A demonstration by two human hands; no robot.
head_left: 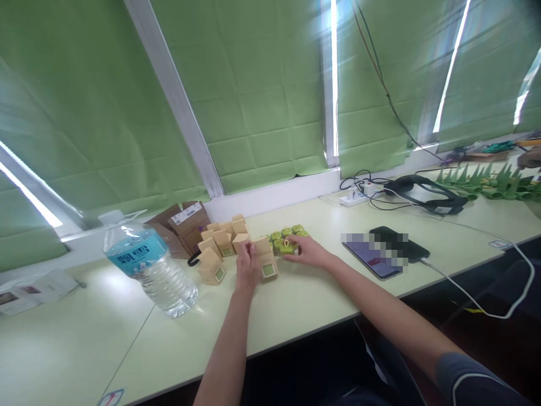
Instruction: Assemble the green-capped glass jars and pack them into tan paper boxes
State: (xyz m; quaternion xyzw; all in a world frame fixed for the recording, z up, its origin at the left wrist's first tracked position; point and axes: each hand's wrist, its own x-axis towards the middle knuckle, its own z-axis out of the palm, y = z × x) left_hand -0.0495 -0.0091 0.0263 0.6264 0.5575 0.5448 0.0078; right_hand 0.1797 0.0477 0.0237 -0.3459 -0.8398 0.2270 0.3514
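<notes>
My left hand [247, 266] is closed on the left side of a small kraft cardboard box [267, 264] with a cut-out window, its top flap standing up. The fingers of my right hand [310, 252] are round a small green block-shaped item [286, 248] with a pale loop on top, just right of the box. Behind it several similar green items [287, 231] stand close together on the table. Left of my left hand is a group of small kraft boxes [222, 242], several with flaps raised. What kind of thing the green items are is too small to tell.
A large water bottle [163, 270] stands at left, before an open brown carton [183, 225]. At right lie two phones [376, 256], one with a white cable [469, 290]. Farther back are a power strip [354, 197], a black headset [426, 192] and another person's hand [530, 159].
</notes>
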